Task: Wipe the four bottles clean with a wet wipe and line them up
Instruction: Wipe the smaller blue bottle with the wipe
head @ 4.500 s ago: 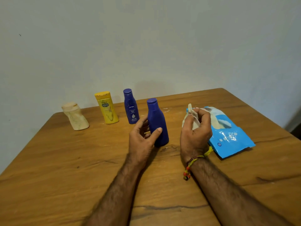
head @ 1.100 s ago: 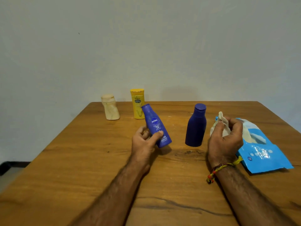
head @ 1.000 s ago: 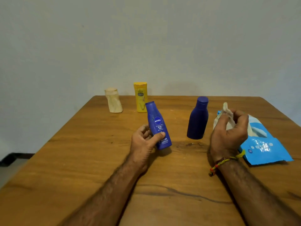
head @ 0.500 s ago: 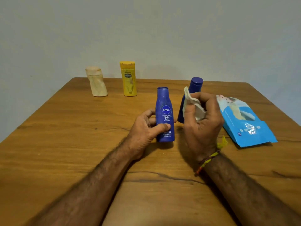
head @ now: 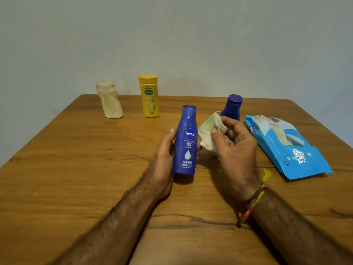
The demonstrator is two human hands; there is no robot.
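My left hand (head: 162,159) grips a blue Nivea bottle (head: 185,142), upright, label facing me, just above the wooden table (head: 76,169). Right beside it my right hand (head: 234,148) pinches a crumpled, stained wet wipe (head: 210,131) close to the bottle's right side. A plain dark blue bottle (head: 232,107) stands behind my right hand, partly hidden by it. At the back left stand a yellow bottle (head: 150,96) and a leaning beige bottle (head: 109,100).
A blue pack of wet wipes (head: 286,148) lies flat on the table to the right of my right hand. A grey wall rises behind the table's far edge. The table's left edge runs diagonally at the left.
My left hand picked the Nivea bottle from the back row and brought it upright in front of me. My right hand moved the wipe left, up to the bottle's side.
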